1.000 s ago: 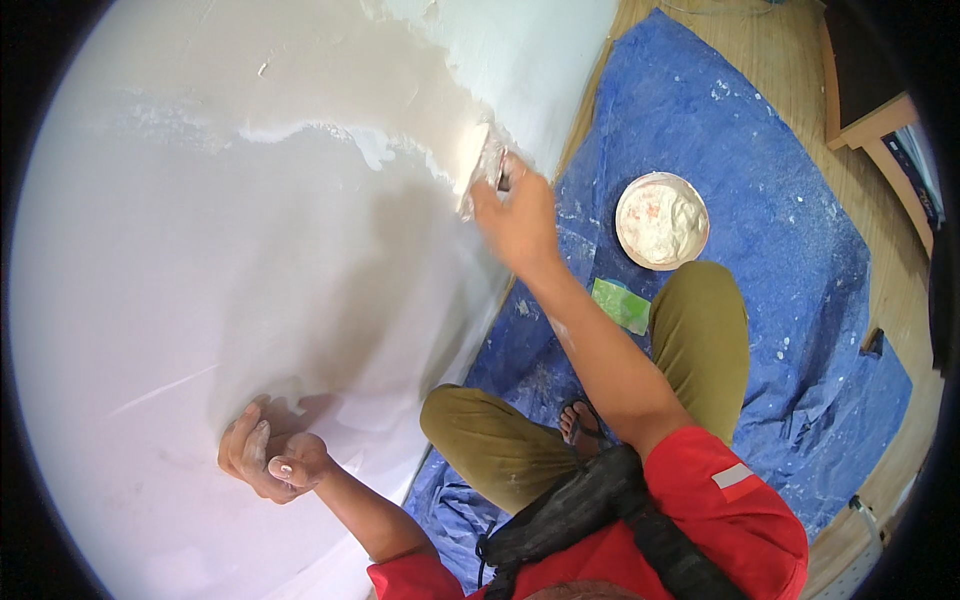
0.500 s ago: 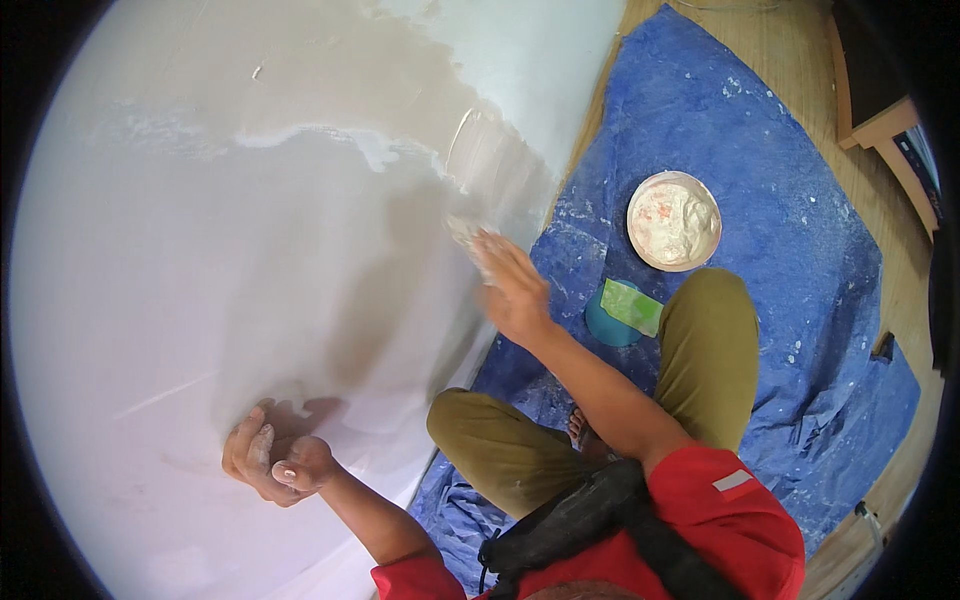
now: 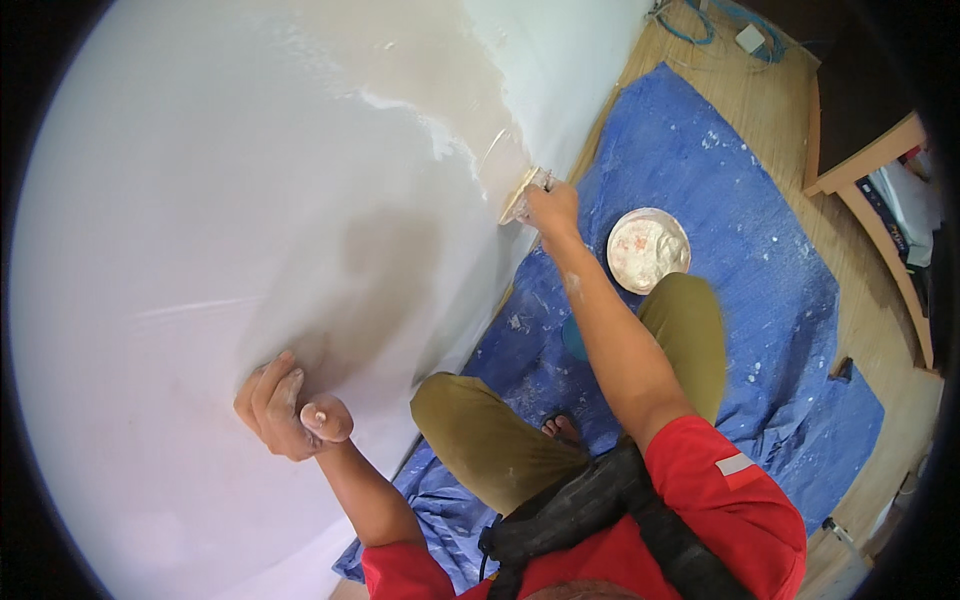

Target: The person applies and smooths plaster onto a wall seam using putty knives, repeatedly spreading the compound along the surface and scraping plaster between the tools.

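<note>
Right hand fingers pinch flat plaster-caked putty knife against smooth white wall; keep blade shallow, pressure even (left hand fingers curled, bracing lower on wall).

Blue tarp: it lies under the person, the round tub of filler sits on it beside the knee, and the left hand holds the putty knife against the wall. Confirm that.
Wrong hand. The head view shows the right hand holding the putty knife against the wall; the left hand rests bare on it. Tarp and tub are right.
</note>
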`<state>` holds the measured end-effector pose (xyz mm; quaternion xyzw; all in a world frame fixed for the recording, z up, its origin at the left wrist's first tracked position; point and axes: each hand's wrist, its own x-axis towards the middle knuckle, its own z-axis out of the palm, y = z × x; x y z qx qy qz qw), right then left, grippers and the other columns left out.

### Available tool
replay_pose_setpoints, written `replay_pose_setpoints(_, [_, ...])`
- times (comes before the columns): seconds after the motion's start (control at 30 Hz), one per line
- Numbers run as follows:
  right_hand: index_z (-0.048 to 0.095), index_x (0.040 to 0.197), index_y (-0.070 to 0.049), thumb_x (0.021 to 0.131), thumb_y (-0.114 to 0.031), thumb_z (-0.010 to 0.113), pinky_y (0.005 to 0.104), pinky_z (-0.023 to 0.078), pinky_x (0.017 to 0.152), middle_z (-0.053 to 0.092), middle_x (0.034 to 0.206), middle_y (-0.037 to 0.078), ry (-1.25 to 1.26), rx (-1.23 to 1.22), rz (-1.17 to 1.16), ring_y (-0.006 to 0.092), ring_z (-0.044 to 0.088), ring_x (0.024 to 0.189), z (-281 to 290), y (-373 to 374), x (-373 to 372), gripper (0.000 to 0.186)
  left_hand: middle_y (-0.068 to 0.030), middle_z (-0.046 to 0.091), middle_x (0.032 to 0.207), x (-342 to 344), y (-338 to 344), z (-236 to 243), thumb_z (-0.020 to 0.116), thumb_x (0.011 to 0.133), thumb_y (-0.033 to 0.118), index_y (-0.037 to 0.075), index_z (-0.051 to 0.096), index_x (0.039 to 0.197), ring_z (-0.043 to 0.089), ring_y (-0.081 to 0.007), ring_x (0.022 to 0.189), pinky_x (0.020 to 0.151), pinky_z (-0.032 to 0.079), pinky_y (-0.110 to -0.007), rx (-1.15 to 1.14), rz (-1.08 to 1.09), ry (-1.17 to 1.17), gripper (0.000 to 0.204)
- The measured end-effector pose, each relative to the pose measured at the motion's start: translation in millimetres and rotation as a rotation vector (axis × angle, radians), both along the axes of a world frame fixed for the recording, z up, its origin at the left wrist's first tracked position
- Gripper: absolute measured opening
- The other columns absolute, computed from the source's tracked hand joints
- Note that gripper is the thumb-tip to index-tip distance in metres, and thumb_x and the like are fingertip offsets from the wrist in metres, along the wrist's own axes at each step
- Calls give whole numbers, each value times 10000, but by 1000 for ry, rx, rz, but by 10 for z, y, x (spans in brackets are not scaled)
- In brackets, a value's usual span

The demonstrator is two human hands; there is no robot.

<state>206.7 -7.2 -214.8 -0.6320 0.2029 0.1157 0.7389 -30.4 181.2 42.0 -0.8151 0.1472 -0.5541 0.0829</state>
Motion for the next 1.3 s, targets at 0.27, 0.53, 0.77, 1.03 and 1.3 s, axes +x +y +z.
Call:
replay_pose_setpoints(0.27, [718, 1013, 55, 826, -181, 632, 368, 541, 727, 721, 820, 181, -366, -117, -9, 244, 704, 756, 1460, -142, -207, 313, -145, 707, 783, -34, -24, 41, 450, 965, 286, 2, 615, 777, 576, -284, 739, 630, 483, -352, -54, -12, 35, 378])
replay_pose_setpoints(0.53, [660, 1260, 17, 991, -75, 585, 272, 504, 778, 719, 1005, 65, -538, 12, -135, 104, 626, 883, 611, -319, -669, 295, -158, 711, 784, -50, -47, 30, 435, 972, 289, 2, 611, 757, 580, -289, 741, 627, 482, -356, -65, -5, 51, 400])
replay_pose_setpoints(0.77, [621, 1349, -25, 892, -3, 567, 408, 501, 1008, 656, 1296, 226, -828, -487, -299, 375, 653, 1143, 389, 278, -513, 460, -195, 703, 759, -8, -17, -16, 385, 987, 247, -23, 590, 742, 588, -304, 728, 636, 487, -371, 5, -17, 56, 419])
replay_pose_setpoints(1.03, [666, 1200, 35, 872, -34, 582, 443, 523, 865, 707, 1058, 262, -407, -241, -69, 377, 693, 962, -565, 183, -1306, 346, -211, 699, 775, -92, 95, -1, 388, 979, 234, -45, 601, 746, 585, -299, 765, 617, 490, -373, 46, -28, 33, 421])
replay_pose_setpoints(1.3, [682, 1017, 79, 857, -69, 577, 381, 598, 653, 695, 917, 148, 110, 176, 21, 246, 698, 770, -177, 1, -110, 241, -189, 699, 751, -79, 23, 28, 411, 972, 232, -29, 610, 746, 594, -305, 704, 632, 489, -372, 0, -14, 25, 398])
